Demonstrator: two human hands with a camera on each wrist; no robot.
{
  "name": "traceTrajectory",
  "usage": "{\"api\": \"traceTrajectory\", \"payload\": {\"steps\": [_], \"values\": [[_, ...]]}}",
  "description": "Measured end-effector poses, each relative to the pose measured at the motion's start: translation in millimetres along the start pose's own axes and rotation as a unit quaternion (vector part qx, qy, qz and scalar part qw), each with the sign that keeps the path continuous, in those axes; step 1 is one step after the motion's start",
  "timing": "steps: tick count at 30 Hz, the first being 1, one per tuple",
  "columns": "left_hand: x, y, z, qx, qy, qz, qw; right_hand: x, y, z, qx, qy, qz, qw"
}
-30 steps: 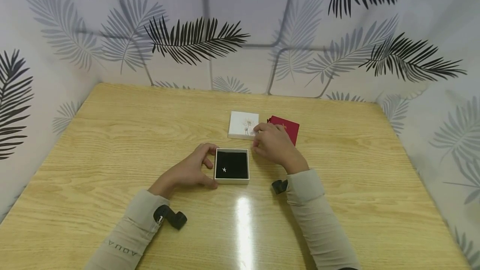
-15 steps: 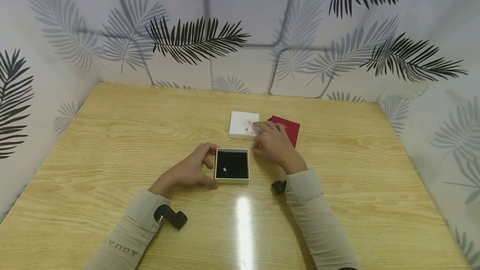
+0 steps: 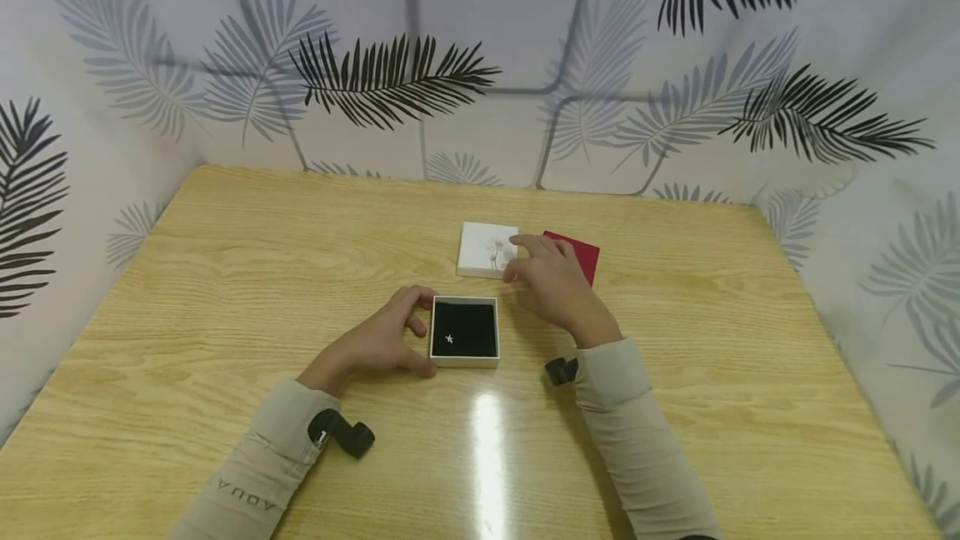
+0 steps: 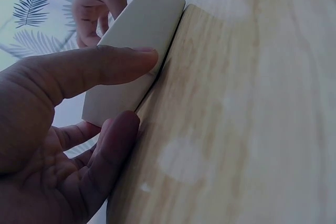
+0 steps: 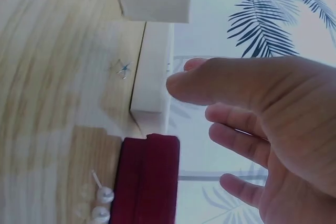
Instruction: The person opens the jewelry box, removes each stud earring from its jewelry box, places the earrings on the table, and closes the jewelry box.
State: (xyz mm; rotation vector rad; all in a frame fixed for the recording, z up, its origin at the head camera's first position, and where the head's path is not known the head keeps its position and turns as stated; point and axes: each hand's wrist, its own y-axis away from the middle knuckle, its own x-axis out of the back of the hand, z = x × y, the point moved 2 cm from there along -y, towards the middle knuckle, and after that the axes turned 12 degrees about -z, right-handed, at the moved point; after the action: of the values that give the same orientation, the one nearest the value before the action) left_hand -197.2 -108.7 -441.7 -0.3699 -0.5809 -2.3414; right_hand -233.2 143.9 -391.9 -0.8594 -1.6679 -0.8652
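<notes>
In the head view my left hand (image 3: 384,333) holds the left end of a small white box (image 3: 465,362), thumb at its front side and fingers toward the rear corner. Black padding (image 3: 472,327) lines the box, and a small silver star-shaped piece (image 3: 449,339) lies on it. My right hand (image 3: 551,282) is over the table beside a white lid (image 3: 480,248) printed with flowers, and partly covers a red pouch (image 3: 581,255). Nothing shows between its thumb and fingers. The right wrist view reveals a star-shaped jewellery piece (image 5: 124,69) and white pearl beads (image 5: 105,195) on the table.
The light wood table (image 3: 285,248) meets a wall covering (image 3: 480,140) with leaf prints along its back edge. Lid and pouch lie side by side behind the box. Bright glare (image 3: 489,465) marks the table's front.
My right hand has shifted slightly away from me, its thumb and fingertips now farther back by the lid. The pouch's dark cord end is now covered. My left hand and the box stay put.
</notes>
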Motion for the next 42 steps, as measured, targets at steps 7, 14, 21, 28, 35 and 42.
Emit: {"api": "traceTrajectory", "payload": {"steps": [7, 14, 21, 28, 35, 42], "values": [[-0.2, -0.1, -1.0, -0.001, 0.004, 0.001, 1.0000, 6, 2.3, -12, 0.041, -0.007, 0.002, 0.9991], [-0.8, -0.6, -1.9, -0.004, 0.009, 0.003, 0.9999, 5, 2.2, -30, 0.071, 0.002, 0.000, 0.9974], [-1.3, -1.2, -3.1, -0.001, 0.008, 0.001, 1.0000, -6, -1.6, -46, 0.124, 0.020, 0.001, 0.9921], [-0.3, 0.3, -1.2, -0.005, 0.010, -0.003, 0.9999, -14, -1.9, -63, 0.125, 0.037, -0.036, 0.9908], [-1.0, 1.3, -3.2, -0.002, 0.018, -0.012, 0.9998, -24, -1.5, -79, 0.158, 0.049, -0.047, 0.9850], [-1.0, 1.9, -3.0, -0.005, 0.007, -0.007, 0.9999, -26, -0.2, -84, 0.168, 0.045, -0.042, 0.9839]]}}
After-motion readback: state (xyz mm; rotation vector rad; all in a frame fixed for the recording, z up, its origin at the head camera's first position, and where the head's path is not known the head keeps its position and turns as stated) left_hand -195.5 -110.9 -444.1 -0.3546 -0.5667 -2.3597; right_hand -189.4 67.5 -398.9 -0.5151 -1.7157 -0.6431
